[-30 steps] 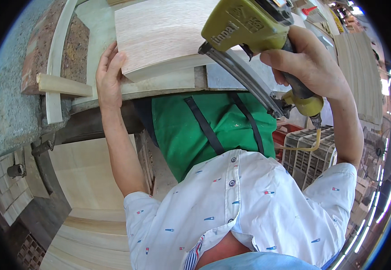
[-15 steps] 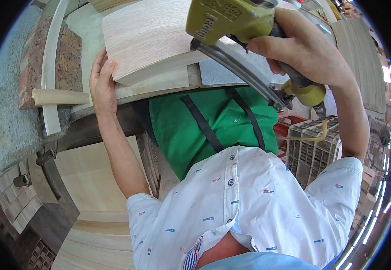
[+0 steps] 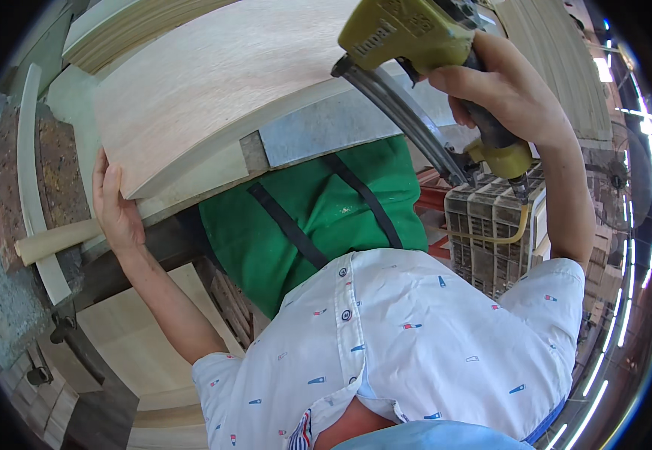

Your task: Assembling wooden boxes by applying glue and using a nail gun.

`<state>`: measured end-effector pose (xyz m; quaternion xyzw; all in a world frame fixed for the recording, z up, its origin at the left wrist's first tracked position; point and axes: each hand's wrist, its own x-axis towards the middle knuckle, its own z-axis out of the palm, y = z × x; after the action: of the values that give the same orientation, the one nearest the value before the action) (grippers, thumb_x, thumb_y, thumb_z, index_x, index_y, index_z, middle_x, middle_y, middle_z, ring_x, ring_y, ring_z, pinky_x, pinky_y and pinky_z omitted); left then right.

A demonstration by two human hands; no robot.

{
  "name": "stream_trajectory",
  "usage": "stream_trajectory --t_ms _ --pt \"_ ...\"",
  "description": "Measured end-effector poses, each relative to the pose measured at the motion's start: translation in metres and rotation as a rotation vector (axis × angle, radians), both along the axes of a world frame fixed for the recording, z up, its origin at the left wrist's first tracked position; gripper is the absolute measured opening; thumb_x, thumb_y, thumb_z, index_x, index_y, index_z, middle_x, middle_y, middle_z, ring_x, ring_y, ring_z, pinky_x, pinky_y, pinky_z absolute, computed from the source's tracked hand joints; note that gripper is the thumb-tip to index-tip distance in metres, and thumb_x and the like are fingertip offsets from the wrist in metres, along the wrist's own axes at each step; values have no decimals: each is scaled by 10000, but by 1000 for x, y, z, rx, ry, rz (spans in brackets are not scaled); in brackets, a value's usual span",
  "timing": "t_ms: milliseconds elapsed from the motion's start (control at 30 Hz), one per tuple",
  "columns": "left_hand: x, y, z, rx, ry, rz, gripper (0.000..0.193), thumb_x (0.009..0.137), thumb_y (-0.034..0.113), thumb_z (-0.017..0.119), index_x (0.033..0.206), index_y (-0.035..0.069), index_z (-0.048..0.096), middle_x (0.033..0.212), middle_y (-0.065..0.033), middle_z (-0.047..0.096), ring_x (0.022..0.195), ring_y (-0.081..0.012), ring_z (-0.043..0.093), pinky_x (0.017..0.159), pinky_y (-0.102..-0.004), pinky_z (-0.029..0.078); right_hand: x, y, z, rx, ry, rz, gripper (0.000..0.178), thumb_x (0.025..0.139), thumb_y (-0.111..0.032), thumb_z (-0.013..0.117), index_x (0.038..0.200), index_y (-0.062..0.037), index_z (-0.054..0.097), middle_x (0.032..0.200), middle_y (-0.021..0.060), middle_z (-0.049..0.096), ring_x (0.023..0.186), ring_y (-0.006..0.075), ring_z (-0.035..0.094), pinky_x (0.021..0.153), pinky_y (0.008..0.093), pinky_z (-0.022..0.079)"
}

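My right hand is closed round the grip of a yellow-green air nail gun. Its long grey magazine slants down toward my green apron. The gun's nose lies beyond the upper edge of the picture, so I cannot tell whether it touches anything. Under the gun, a pale plywood panel lies flat, with a wooden side strip along its near edge. My left hand grips the panel's near left corner, fingers along the left side and thumb near the edge.
A wood stick lies across a pale strip beside a brick at left. Stacked boards rise behind the panel. A metal sheet covers part of the bench. A plastic crate and yellow air hose are at right.
My view has turned, tilting the bench and shifting it left. More of the panel's length shows. Both hands keep their holds, and the nail gun sits slightly higher and farther right in the picture.
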<state>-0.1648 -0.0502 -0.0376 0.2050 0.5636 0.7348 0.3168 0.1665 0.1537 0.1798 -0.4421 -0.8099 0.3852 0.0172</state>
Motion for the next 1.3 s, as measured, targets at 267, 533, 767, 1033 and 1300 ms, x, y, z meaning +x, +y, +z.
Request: stream_trajectory --t_ms 267,533,767,1033,1300 --pt "3 1 2 1 14 9 653 873 239 602 1361 -99 329 1330 -187 440 1227 -230 436 1041 -348 317 -7 0 -8 13 47 60 310 834 -237 644 959 38 575 662 43 562 503 87 544 461 226 444" --pt "0 -1 -1 2 15 7 638 881 242 592 1358 -95 335 1326 -184 440 1230 -229 428 1048 -356 308 13 2 -4 3 -6 -39 283 836 -207 629 971 37 573 670 46 566 515 90 537 460 230 428" --pt "-2 -2 -5 28 -29 -8 610 897 242 567 1361 -81 338 1340 -172 433 1243 -237 415 1054 -373 305 66 21 9 72 83 -268 291 824 -204 634 972 39 570 711 60 578 544 95 546 466 230 430" --pt "-6 -4 -6 1 -46 -19 635 903 264 561 1379 -66 300 1338 -169 420 1233 -249 423 1052 -394 310 74 34 -6 78 73 -276 307 810 -237 646 950 29 581 672 31 566 538 81 556 480 214 443" --pt "-6 -4 -5 -11 -44 -1 653 901 286 563 1378 -67 292 1333 -178 412 1223 -255 427 1041 -393 325 71 41 -10 53 57 -222 304 822 -239 642 959 26 581 695 32 571 547 77 556 481 213 443"
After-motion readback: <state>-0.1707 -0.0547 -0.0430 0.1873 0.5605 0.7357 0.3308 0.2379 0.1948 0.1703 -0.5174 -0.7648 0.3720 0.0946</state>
